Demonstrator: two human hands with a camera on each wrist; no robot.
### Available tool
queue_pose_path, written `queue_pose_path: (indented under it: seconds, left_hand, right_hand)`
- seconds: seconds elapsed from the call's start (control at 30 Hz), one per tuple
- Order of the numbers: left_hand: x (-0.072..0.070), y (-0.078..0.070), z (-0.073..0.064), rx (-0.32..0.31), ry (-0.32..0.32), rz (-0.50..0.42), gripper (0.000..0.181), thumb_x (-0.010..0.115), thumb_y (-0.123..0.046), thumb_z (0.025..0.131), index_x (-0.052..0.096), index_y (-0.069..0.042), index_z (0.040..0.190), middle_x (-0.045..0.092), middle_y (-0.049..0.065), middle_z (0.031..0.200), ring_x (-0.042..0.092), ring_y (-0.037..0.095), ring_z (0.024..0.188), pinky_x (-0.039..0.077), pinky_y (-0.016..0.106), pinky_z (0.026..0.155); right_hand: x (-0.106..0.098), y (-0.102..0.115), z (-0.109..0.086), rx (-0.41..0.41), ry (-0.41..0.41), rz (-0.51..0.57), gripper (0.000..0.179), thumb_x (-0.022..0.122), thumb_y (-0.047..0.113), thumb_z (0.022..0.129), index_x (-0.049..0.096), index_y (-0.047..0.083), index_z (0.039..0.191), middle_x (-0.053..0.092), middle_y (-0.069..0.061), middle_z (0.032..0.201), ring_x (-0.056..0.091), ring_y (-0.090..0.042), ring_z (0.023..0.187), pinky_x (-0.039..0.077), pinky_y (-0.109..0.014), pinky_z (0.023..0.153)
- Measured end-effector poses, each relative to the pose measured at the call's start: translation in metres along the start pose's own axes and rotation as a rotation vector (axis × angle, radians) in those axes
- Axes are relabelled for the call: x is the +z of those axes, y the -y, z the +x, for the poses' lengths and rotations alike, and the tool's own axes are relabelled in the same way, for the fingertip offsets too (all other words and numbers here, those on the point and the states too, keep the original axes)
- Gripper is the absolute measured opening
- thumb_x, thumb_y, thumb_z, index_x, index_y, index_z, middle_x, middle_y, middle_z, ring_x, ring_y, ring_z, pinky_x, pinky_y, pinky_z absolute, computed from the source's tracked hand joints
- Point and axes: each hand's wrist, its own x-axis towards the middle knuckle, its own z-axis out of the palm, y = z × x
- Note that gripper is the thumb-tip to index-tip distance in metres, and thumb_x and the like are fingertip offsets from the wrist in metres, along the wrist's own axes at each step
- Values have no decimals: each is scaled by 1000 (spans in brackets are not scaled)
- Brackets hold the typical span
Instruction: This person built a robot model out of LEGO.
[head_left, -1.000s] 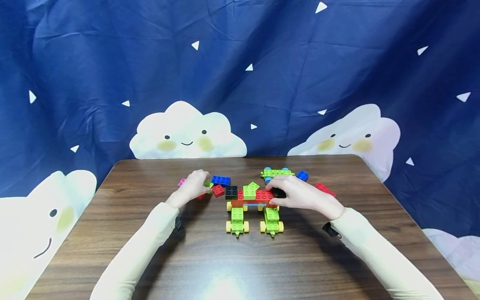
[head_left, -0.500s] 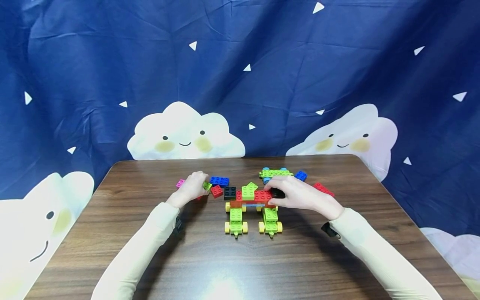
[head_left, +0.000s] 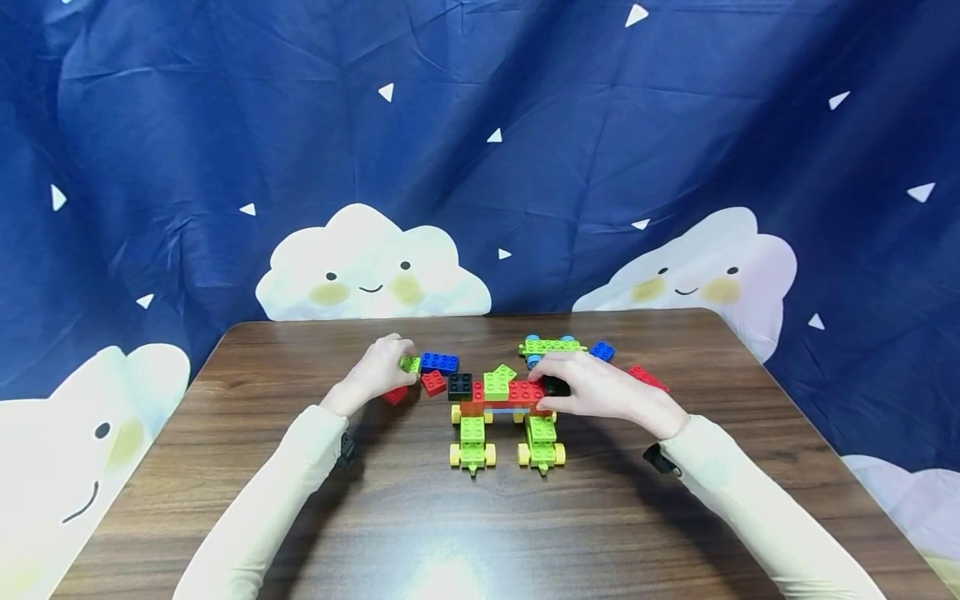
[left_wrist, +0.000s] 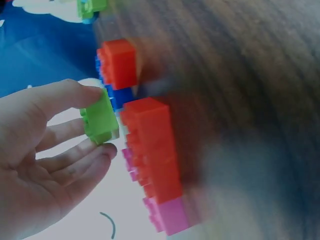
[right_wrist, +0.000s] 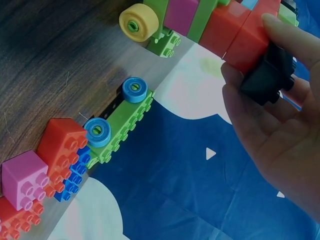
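Observation:
In the left wrist view, my left hand (left_wrist: 45, 150) pinches a light green toy brick (left_wrist: 102, 117) between thumb and fingertips, above a row of loose bricks. The head view has the left hand (head_left: 375, 371) at the left of the bricks. My right hand (head_left: 592, 383) holds the right end of a brick build, whose top is a red beam (head_left: 527, 392). Up close, the right fingers (right_wrist: 247, 115) wrap a black brick (right_wrist: 267, 75) at that end. A second black brick (head_left: 460, 386) caps the left end, and light green bricks (head_left: 496, 383) sit mid-beam. Below are green wheeled bases (head_left: 472, 454) with yellow wheels.
A green car base (head_left: 553, 345) with blue wheels stands behind the build. Blue bricks (head_left: 440, 362) and a small red brick (head_left: 433, 382) lie left of it. At right are a blue brick (head_left: 603, 351) and a red brick (head_left: 648, 377). Pink bricks (left_wrist: 172, 216) show in the wrist views.
My left hand has shifted slightly left and away from me with the green brick, uncovering more of a red brick and covering the pink one. The right hand keeps its hold on the build.

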Motion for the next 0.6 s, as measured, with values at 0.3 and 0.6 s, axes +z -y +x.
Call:
queue_pose_path:
  seconds: [0.3,0.6]
  left_hand:
    - [-27,-14,1,113,-87,-65,26,81,-18,79,73,-3,98,68,11,92,60,22,81,53,38,73]
    - [-56,-50,3,201,-94,-208,25,78,-18,83,73,-8,105,73,8,101,65,22,90,57,41,83]
  right_hand:
    - [-2,-1,-2,13,17,-10,33,79,28,84,70,10,111,70,1,105,64,-12,95,56,-33,85]
    - [-5,0,-4,35,42,5,40,78,25,85,67,6,118,71,-4,114,64,-15,96,55,-37,87]
